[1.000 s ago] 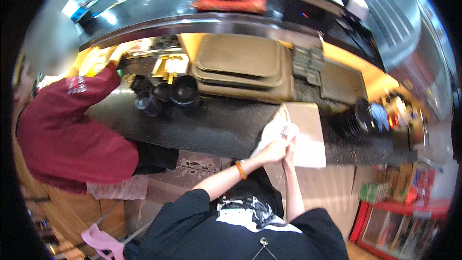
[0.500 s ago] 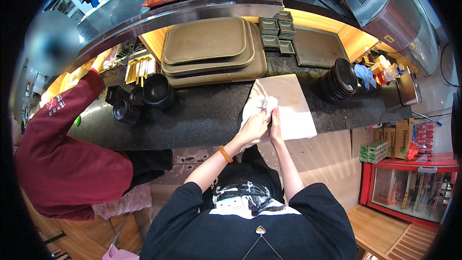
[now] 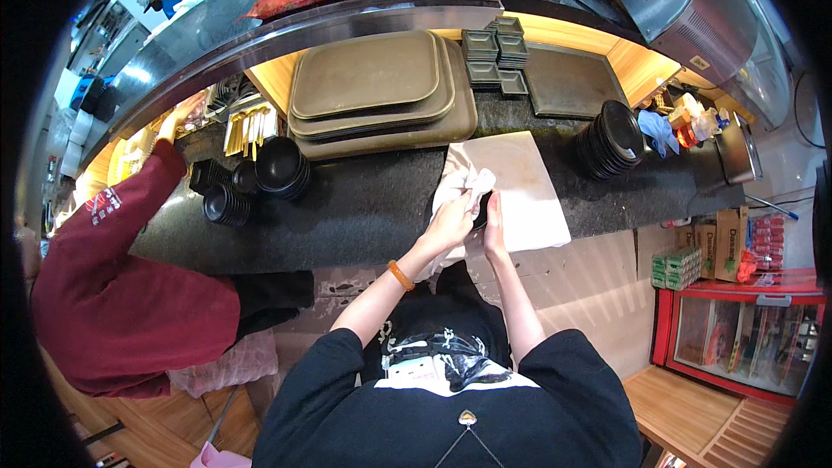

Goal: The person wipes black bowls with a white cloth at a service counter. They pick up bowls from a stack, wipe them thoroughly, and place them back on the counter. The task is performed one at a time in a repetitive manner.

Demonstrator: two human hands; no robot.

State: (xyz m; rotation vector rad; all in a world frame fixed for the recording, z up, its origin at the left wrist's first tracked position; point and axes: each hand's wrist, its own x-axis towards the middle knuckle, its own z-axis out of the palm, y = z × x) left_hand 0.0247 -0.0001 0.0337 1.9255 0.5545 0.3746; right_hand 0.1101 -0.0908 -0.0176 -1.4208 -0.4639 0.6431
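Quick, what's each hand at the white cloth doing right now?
Left hand: closed on the white cloth.
Right hand: beside something dark; whether its fingers grip it cannot be told.

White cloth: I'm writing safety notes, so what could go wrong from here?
The white cloth in the left hand may let the half-hidden dark item beside the right hand slip near the front edge of the counter. The stack of black dishes right of the pale sheet could topple if knocked.
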